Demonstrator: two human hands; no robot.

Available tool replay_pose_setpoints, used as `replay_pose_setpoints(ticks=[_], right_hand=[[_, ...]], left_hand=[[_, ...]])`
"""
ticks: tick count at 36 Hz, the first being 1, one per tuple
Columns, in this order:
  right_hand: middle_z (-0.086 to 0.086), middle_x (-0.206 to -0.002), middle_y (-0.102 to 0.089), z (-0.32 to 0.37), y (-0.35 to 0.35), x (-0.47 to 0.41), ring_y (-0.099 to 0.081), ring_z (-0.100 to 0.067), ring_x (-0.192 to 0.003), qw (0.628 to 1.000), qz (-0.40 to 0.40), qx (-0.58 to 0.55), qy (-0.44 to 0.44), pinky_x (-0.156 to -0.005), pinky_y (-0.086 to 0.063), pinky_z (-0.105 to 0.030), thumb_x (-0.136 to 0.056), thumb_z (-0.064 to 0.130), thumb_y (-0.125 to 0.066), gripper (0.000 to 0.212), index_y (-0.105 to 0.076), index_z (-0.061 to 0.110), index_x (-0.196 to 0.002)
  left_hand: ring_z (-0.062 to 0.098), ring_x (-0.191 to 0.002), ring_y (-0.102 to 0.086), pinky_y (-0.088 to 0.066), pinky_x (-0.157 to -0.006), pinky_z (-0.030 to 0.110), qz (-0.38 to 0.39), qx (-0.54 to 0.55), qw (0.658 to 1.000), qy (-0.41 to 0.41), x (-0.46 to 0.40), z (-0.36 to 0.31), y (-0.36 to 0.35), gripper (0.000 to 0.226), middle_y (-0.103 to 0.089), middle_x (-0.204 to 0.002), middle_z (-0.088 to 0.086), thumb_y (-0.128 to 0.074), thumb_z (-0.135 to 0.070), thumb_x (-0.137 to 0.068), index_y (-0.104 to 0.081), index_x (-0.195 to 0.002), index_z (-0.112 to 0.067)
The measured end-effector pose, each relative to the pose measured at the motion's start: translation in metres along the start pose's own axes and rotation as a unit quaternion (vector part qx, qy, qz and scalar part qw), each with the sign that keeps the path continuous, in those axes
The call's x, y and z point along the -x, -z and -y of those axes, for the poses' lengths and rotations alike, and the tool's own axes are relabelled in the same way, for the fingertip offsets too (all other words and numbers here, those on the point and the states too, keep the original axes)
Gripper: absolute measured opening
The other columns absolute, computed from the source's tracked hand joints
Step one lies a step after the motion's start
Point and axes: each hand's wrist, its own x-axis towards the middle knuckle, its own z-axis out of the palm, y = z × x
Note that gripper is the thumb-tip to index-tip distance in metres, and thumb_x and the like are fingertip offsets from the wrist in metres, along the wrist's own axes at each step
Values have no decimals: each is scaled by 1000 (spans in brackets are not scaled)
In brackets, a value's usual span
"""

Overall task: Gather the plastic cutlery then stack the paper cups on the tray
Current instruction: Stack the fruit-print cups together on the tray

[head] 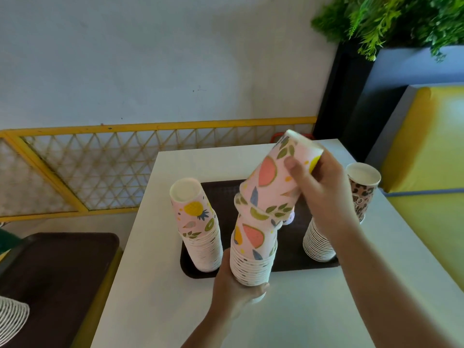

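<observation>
A dark brown tray (293,254) lies on the white table (175,310). My left hand (233,290) grips the base of a stack of upside-down pink fruit-print paper cups (252,252) at the tray's front edge. My right hand (319,187) holds one pink fruit-print cup (273,177), tilted and upside down, over the top of that stack, its rim touching the stack's upper cup. A second upside-down fruit-print stack (198,227) stands on the tray's left. A stack topped by a leopard-print cup (361,194) stands on the right, partly behind my right arm. No cutlery is visible.
Another dark tray (57,277) sits on a lower surface to the left, with a further cup stack (11,320) at its near corner. A yellow lattice rail (105,167) runs behind the table. A yellow seat (431,151) and green plants (391,18) are at right.
</observation>
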Motion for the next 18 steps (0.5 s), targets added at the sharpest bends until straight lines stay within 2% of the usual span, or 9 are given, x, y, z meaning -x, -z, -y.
replay_pose_setpoints(ticks=[2, 4, 6, 8, 9, 11, 14, 16, 18], right_hand=[[-6, -94, -70, 2, 2, -11, -68, -21, -88, 998, -48, -35, 1, -72, -58, -41, -68, 55, -65, 58, -60, 11, -105], [-11, -94, -68, 4, 4, -22, -68, -24, -89, 993, -97, -65, 9, -74, -57, -41, -65, 61, -67, 68, -59, 7, -104], [-3, -93, -67, 4, 4, -32, -67, -14, -90, 988, -139, -60, 22, -74, -56, -30, -72, 53, -66, 59, -57, 7, -107], [13, -91, -61, -3, 0, -40, -62, 5, -85, 984, -173, -11, 38, -70, -51, -13, -82, 34, -64, 45, -53, 7, -116], [18, -91, -57, -7, -4, -44, -59, 9, -84, 981, -189, 21, 41, -70, -49, -10, -84, 28, -64, 43, -51, 8, -120], [14, -100, -57, -22, -12, -49, -58, 5, -90, 975, -209, 63, 32, -76, -49, -13, -83, 27, -66, 49, -48, 11, -125], [-3, -119, -56, -49, -24, -53, -54, -13, -106, 972, -204, 114, 6, -84, -46, -23, -80, 29, -68, 56, -45, 12, -128], [-6, -121, -54, -69, -30, -54, -52, -17, -109, 971, -196, 139, -11, -86, -44, -25, -79, 30, -69, 58, -45, 10, -129], [-8, -121, -52, -87, -34, -55, -50, -19, -110, 970, -188, 152, -29, -87, -43, -25, -80, 28, -69, 58, -44, 9, -129]], left_hand=[[-20, -97, -53, -43, -73, 1, -5, -7, 1000, -7, 0, 2, 1, 86, -58, -105, -26, -89, -31, -39, -45, -112, -41], [-24, -95, -50, -40, -72, -3, -9, -16, 1000, -17, 0, 3, 2, 85, -55, -104, -29, -91, -18, -47, -42, -112, -41], [-20, -95, -52, -39, -73, -4, -10, -22, 1000, -15, 0, 4, 4, 85, -54, -106, -29, -91, -19, -48, -39, -111, -43], [-14, -99, -53, -39, -75, -3, -12, -19, 1000, -8, 0, 4, 4, 87, -55, -109, -26, -88, -32, -41, -39, -112, -45], [-10, -102, -53, -39, -78, -2, -14, -19, 1000, -7, 0, 5, 4, 89, -56, -112, -25, -84, -41, -37, -39, -113, -44], [-9, -105, -53, -40, -81, -1, -18, -21, 1000, -12, -1, 8, 4, 90, -56, -114, -24, -78, -50, -35, -40, -116, -43], [-18, -102, -52, -42, -80, 2, -19, -8, 1000, -21, -1, 9, 5, 87, -62, -106, -29, -80, -46, -34, -42, -112, -45], [-20, -101, -51, -43, -82, 4, -21, -13, 999, -32, -1, 9, 6, 86, -56, -107, -42, -81, -45, -34, -43, -111, -56], [-25, -100, -48, -40, -80, -1, -26, -20, 998, -47, 0, 4, 6, 92, -46, -107, -53, -79, -47, -33, -31, -106, -75]])
